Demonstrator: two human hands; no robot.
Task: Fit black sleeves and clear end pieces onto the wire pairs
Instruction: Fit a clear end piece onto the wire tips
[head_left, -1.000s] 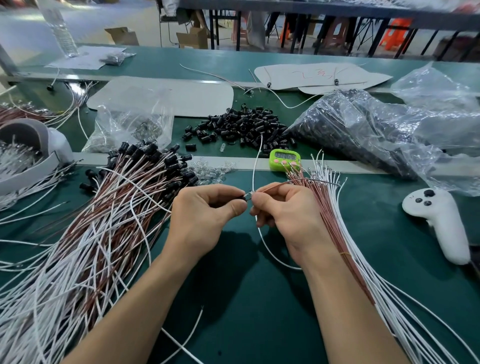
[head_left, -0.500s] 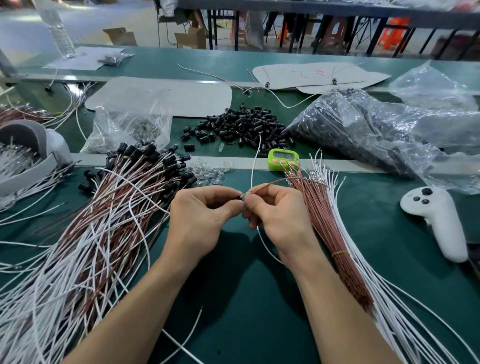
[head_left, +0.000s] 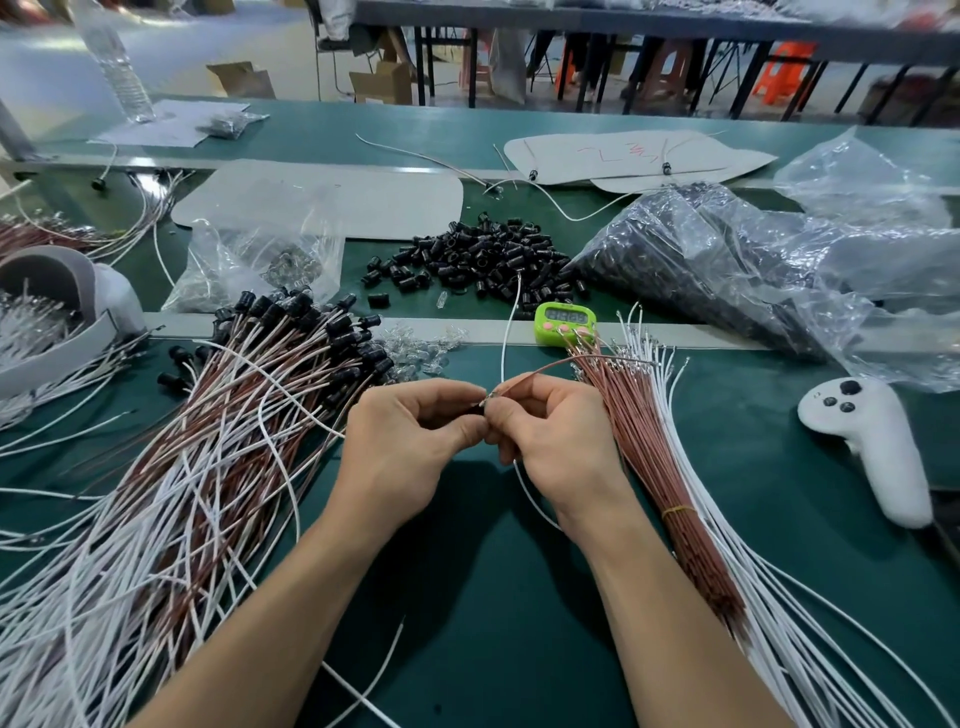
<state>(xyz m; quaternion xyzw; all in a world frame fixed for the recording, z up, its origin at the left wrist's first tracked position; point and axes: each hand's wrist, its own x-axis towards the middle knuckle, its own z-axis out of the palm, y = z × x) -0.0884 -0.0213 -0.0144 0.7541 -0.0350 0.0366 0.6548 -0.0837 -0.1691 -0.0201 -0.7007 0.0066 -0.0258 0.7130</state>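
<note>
My left hand (head_left: 410, 441) and my right hand (head_left: 550, 436) meet fingertip to fingertip over the green table. The left hand's thumb and fingers pinch a small black sleeve (head_left: 477, 409), mostly hidden. My right hand pinches a wire pair (head_left: 550, 366), one brown and one white wire, with its metal tips at the sleeve. Loose black sleeves (head_left: 483, 260) lie in a heap behind the hands. Clear end pieces (head_left: 421, 348) are scattered beside them. A pile of fitted wire pairs (head_left: 208, 426) spreads at the left; a bundle of bare wires (head_left: 670, 467) lies at the right.
A green timer (head_left: 563, 322) stands just behind the hands. Plastic bags of black parts (head_left: 727, 270) fill the right rear; a smaller clear bag (head_left: 249, 260) sits left of the heap. A white controller (head_left: 867, 441) lies at the right. A grey headset (head_left: 62, 312) rests far left.
The hands have closed together: the right hand brought the wire tips left into the piece pinched in the left hand. The white wire's free end now loops up toward the timer.
</note>
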